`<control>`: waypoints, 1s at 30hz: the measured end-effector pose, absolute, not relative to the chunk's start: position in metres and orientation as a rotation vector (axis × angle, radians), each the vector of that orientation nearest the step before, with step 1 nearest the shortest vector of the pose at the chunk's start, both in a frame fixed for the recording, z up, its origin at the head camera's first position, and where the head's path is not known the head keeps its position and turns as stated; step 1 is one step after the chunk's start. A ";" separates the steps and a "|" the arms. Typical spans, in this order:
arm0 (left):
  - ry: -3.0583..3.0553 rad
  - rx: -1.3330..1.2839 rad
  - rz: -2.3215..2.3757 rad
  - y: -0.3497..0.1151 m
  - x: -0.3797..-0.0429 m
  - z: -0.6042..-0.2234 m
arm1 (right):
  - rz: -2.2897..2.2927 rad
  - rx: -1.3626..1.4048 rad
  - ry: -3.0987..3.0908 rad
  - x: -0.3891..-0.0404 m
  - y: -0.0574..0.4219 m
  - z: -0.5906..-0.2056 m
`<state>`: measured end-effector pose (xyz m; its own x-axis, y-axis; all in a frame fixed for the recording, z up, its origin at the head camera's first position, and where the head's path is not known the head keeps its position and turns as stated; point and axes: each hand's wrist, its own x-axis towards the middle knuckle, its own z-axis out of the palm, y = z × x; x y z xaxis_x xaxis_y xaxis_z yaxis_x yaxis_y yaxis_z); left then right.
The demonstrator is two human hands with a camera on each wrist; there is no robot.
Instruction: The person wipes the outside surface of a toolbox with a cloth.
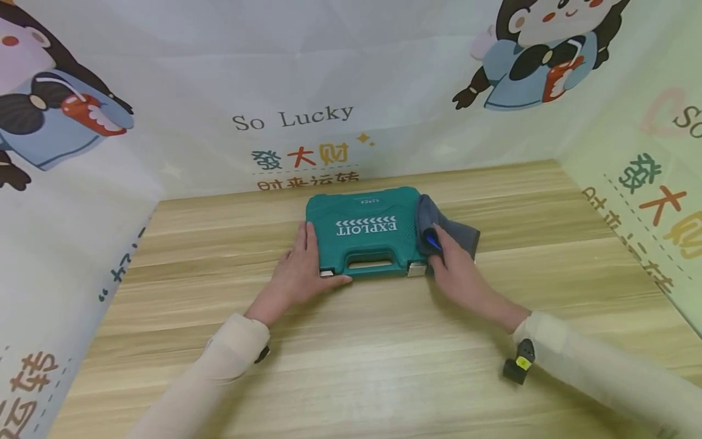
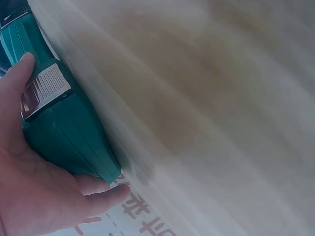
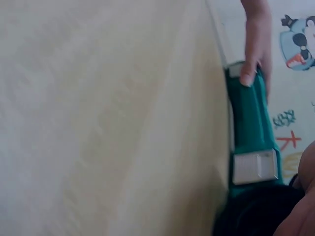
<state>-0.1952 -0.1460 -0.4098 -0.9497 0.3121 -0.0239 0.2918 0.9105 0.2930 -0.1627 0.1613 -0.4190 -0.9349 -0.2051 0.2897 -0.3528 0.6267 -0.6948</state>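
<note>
A green plastic tool case (image 1: 366, 235) with silver latches lies flat on the table, its "EXPLOIT" lettering upside down. My left hand (image 1: 298, 268) holds its near left corner, fingers along the left side and thumb on the front edge. In the left wrist view the left hand (image 2: 44, 182) spans that corner, thumb beside a latch (image 2: 49, 88). My right hand (image 1: 460, 274) grips a dark grey cloth (image 1: 457, 235), which is pressed against the case's right side. A small blue patch shows by the right fingers. In the right wrist view the cloth (image 3: 256, 209) looks dark and partly covers the case's end.
The wood-grain table (image 1: 351, 366) extends around the case. White printed fabric (image 1: 351, 79) rises behind it and at both sides. A wrist camera (image 1: 518, 363) sits on the right sleeve.
</note>
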 end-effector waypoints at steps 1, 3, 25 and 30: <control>3.002 0.472 0.447 -0.146 -0.195 -0.410 | 1.182 0.465 -2.665 -0.164 0.163 -0.417; 3.004 0.458 0.452 -0.147 -0.195 -0.410 | 1.161 0.467 -2.661 -0.168 0.165 -0.411; 2.997 0.448 0.424 -0.144 -0.195 -0.406 | 0.801 0.803 -2.468 -0.253 0.079 -0.338; 2.999 0.473 0.385 -0.143 -0.196 -0.408 | 0.297 1.192 -2.773 -0.265 0.042 -0.349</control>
<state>-0.1956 -0.1431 -0.4080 -0.9491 0.3123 -0.0405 0.2919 0.9209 0.2585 -0.2654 0.0423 -0.3494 -0.6860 -0.7060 0.1758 -0.7273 0.6727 -0.1363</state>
